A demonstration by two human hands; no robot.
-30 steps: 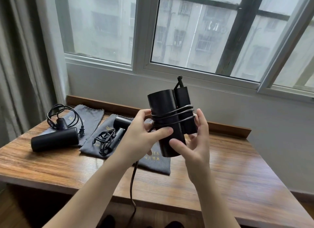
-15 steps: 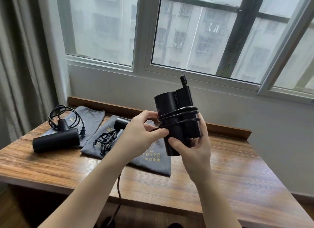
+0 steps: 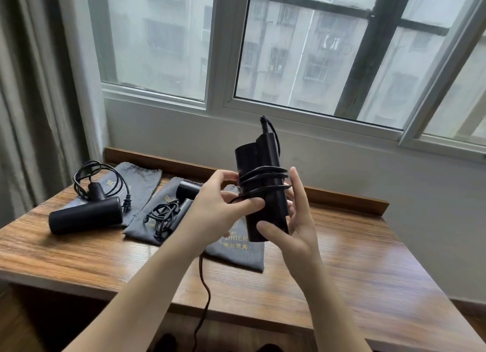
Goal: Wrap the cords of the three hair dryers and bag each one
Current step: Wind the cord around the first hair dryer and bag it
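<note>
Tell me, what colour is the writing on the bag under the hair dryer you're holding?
Gold, on the dark grey bag; the head view shows it.

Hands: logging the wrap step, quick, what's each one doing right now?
Left hand: pinches the cord against the folded hair dryer.
Right hand: grips the hair dryer, thumb in front, fingers behind.

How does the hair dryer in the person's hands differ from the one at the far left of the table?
The held dryer is upright, its cord coiled tightly round it; the far-left dryer lies on the table, cord looped loosely behind. Both hands grip the first; nothing touches the second. Both are black.
</note>
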